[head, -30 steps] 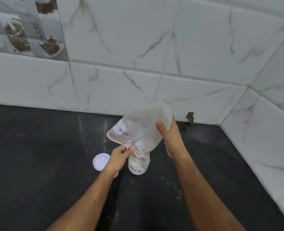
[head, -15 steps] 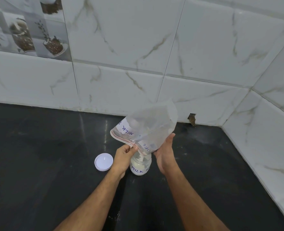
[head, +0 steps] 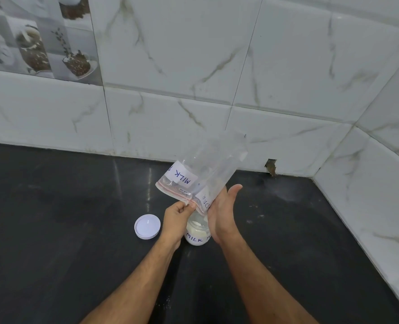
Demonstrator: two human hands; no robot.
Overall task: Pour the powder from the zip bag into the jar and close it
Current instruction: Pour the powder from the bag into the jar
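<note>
One head-worn wide-angle view looks forward and down from above the dark counter [head: 53, 230], facing the tiled wall corner [head: 355, 127], with both forearms close below

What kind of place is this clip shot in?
Likely a home kitchen: a dark stone counter in a corner of marble-look wall tiles, with food-picture tiles at upper left.

- One zip bag [head: 201, 176] is hanging over one jar [head: 197, 235]
- One white lid [head: 147, 226] is lying on one dark counter [head: 53, 230]
- Two hands are showing: left hand [head: 177, 218], right hand [head: 222, 213]
</note>
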